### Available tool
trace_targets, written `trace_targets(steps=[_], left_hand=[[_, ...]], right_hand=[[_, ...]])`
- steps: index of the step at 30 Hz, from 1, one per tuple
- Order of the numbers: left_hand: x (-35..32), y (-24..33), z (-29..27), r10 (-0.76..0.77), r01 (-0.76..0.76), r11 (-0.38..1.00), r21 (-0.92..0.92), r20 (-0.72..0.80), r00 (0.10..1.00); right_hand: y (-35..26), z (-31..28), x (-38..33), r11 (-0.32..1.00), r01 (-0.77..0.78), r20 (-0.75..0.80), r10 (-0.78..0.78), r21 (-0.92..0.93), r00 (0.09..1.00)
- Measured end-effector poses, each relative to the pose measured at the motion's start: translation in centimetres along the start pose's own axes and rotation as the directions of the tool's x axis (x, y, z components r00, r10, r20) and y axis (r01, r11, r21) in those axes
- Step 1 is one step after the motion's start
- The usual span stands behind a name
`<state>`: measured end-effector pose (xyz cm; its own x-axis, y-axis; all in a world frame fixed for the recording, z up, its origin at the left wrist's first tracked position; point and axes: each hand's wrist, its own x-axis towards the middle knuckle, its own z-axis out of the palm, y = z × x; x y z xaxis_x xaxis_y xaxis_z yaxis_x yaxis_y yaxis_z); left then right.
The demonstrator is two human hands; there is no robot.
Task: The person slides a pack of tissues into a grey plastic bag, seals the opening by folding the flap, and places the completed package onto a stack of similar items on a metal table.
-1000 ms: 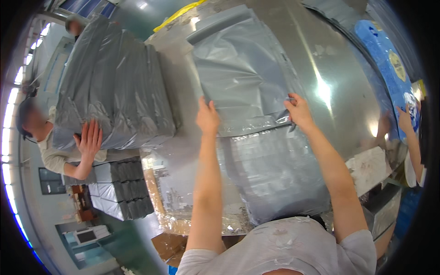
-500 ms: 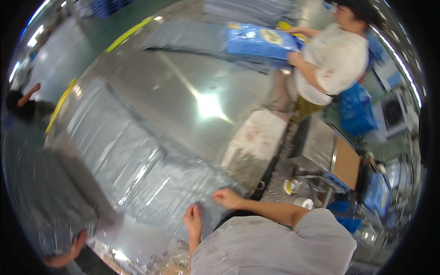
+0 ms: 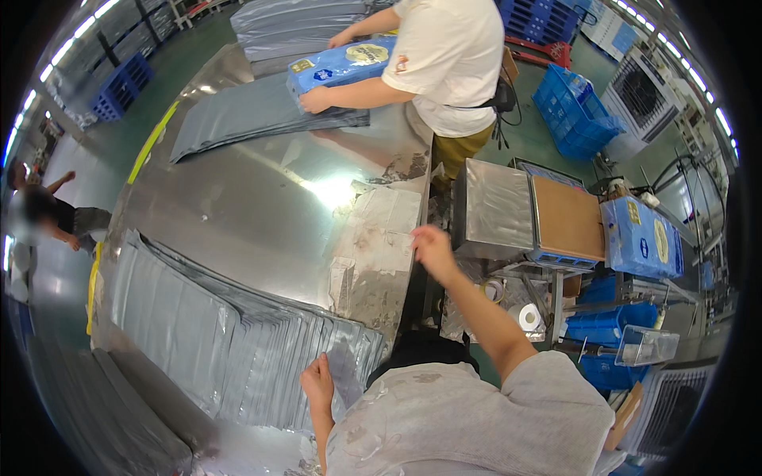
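My left hand is closed, thumb against the fingers, over the near part of a stack of grey plastic bags. Whether a bag edge is in its fingers, I cannot make out. The bags lie fanned, their overlapping edges forming many ridges. My right hand is raised at the table's right edge, apart from the stack, with its fingers curled in and nothing seen in them. Beneath it are pale, worn patches of tape on the metal table.
Across the table a co-worker in a white shirt handles a blue printed pack on flat grey bags. To the right stand a metal box, a cardboard-topped stand and another blue pack. Tape rolls lie below.
My right hand has moved up and away from the bags. The view has turned; the bag stack now shows fanned edges. The hand at the lower left is out of view.
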<state>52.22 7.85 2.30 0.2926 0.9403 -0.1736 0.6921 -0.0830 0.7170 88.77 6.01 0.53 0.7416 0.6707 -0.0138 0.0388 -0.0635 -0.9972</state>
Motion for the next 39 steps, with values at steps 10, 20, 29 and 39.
trace_targets(steps=[10, 20, 29, 39], left_hand=[[-2.5, 1.5, 5.4, 0.049, -0.058, 0.998, 0.039, 0.200, 0.979], [-3.8, -1.3, 2.1, -0.005, -0.045, 0.974, 0.224, 0.218, 0.976], [-3.1, -4.9, 2.4, -0.064, 0.031, 0.981, 0.191, 0.168, 0.984], [-4.7, -4.5, 4.5, -0.045, 0.006, 0.987, 0.161, 0.240, 0.970]], right_hand=[[-0.1, -25.3, 5.3, 0.916, 0.021, -0.868, 0.371, 0.400, 0.330], [0.2, -25.8, 1.7, 0.744, 0.171, -0.763, 0.626, 0.646, 0.163], [2.4, -19.1, -2.6, 0.705, -0.118, -0.641, 0.691, 0.699, 0.332], [-1.4, -4.9, 2.7, 0.490, -0.215, -0.167, 0.623, 0.844, 0.764]])
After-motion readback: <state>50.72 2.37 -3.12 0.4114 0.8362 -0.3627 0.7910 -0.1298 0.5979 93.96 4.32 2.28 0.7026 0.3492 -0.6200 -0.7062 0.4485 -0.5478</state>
